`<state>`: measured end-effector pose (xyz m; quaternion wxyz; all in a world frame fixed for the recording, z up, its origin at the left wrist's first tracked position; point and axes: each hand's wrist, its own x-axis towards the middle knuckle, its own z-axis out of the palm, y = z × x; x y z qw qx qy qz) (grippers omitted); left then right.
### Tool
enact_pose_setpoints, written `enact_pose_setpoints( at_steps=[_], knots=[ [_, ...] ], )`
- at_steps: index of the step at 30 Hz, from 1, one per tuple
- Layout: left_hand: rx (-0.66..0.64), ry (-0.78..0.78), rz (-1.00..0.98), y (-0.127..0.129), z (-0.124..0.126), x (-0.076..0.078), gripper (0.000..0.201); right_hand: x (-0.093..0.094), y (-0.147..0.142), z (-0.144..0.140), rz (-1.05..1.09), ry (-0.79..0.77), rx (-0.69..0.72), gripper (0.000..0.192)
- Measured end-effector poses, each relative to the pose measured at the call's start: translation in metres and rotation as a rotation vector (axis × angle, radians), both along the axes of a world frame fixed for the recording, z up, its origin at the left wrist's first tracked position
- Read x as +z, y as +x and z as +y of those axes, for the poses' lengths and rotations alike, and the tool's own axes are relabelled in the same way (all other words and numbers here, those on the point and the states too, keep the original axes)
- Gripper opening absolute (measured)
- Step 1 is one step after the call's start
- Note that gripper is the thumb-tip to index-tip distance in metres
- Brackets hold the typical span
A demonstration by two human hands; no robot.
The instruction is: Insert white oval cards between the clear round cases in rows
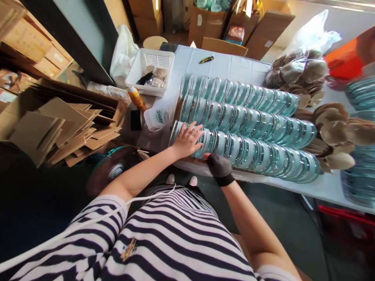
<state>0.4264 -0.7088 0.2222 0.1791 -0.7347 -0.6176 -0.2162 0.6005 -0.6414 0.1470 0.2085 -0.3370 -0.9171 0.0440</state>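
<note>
Squaring up nearest row of glass discs (258, 154) on counter (322, 187): left hand (187, 139) flat on top (grip open), gloved right hand (219, 166) curled at row's near edge, hold unclear. Next, probably: steady even pressure, no toppling.

Counting what I see on the table

I count three long rows of blue-green glass lids (249, 117), too many in each row to count one by one. I see two hands, my bare left hand (187, 139) and my right hand (219, 167) in a dark glove. There is one white basket (152, 62), one orange bottle (136, 98), one yellow knife (206, 59) and one white plastic bag (124, 52).
</note>
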Motion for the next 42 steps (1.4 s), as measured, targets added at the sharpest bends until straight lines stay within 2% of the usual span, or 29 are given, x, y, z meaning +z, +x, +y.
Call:
enact_pose_setpoints(
  at_steps=[2, 3, 5, 6, 8, 10, 13, 15, 17, 20, 22, 24, 26, 27, 29, 31, 32, 34, 36, 39, 42],
  knots=[
    [-0.055, -0.022, 0.011, 0.013, 0.008, -0.003, 0.054, 0.038, 0.013, 0.033, 0.110, 0.046, -0.171, 0.041],
    [-0.068, -0.040, 0.008, 0.018, 0.012, -0.005, 0.056, 0.057, 0.014, 0.052, 0.092, 0.048, -0.199, 0.042],
    [-0.069, -0.078, -0.007, 0.025, 0.021, -0.012, 0.059, 0.089, 0.004, 0.087, -0.083, -0.044, -0.159, 0.042],
    [-0.066, -0.093, -0.013, 0.025, 0.025, -0.014, 0.060, 0.101, -0.006, 0.101, -0.178, -0.082, -0.093, 0.042],
    [-0.064, -0.111, -0.013, 0.024, 0.028, -0.018, 0.062, 0.116, -0.028, 0.121, -0.335, -0.130, 0.049, 0.041],
    [-0.057, -0.113, -0.002, 0.020, 0.029, -0.019, 0.062, 0.123, -0.041, 0.127, -0.396, -0.109, 0.146, 0.040],
    [-0.041, -0.114, 0.021, 0.019, 0.027, -0.018, 0.061, 0.125, -0.031, 0.117, -0.339, -0.053, 0.136, 0.032],
    [-0.029, -0.124, 0.047, 0.021, 0.026, -0.017, 0.060, 0.116, -0.008, 0.100, -0.236, -0.020, 0.099, 0.029],
    [-0.005, -0.140, 0.083, 0.023, 0.026, -0.016, 0.061, 0.095, 0.014, 0.078, -0.136, 0.000, 0.111, 0.028],
    [0.047, -0.160, 0.161, 0.028, 0.024, -0.013, 0.061, 0.034, 0.028, 0.040, -0.104, -0.008, 0.168, 0.026],
    [0.085, -0.171, 0.217, 0.029, 0.021, -0.010, 0.060, -0.014, 0.022, 0.017, -0.133, -0.015, 0.136, 0.031],
    [0.118, -0.186, 0.262, 0.030, 0.018, -0.006, 0.060, -0.052, 0.014, 0.003, -0.140, -0.011, 0.124, 0.033],
    [0.144, -0.193, 0.290, 0.033, 0.015, -0.003, 0.060, -0.068, 0.015, 0.000, -0.116, -0.010, 0.151, 0.031],
    [0.151, -0.189, 0.300, 0.035, 0.015, -0.002, 0.061, -0.066, 0.019, 0.004, -0.076, -0.004, 0.149, 0.031],
    [0.143, -0.173, 0.318, 0.043, 0.016, -0.002, 0.062, -0.043, 0.035, 0.023, 0.077, 0.028, 0.049, 0.035],
    [0.107, -0.160, 0.333, 0.054, 0.022, -0.004, 0.064, -0.005, 0.051, 0.051, 0.239, 0.076, -0.140, 0.040],
    [0.089, -0.164, 0.336, 0.059, 0.026, -0.007, 0.065, 0.016, 0.055, 0.067, 0.242, 0.084, -0.179, 0.042],
    [0.078, -0.186, 0.333, 0.069, 0.034, -0.014, 0.066, 0.055, 0.050, 0.099, 0.063, 0.013, -0.179, 0.045],
    [0.098, -0.210, 0.330, 0.073, 0.040, -0.020, 0.067, 0.083, 0.033, 0.125, -0.151, -0.073, -0.098, 0.048],
    [0.113, -0.214, 0.337, 0.072, 0.043, -0.025, 0.068, 0.105, 0.009, 0.145, -0.339, -0.116, 0.093, 0.047],
    [0.120, -0.199, 0.341, 0.069, 0.042, -0.025, 0.067, 0.106, 0.016, 0.139, -0.302, -0.087, 0.150, 0.034]
  ],
)
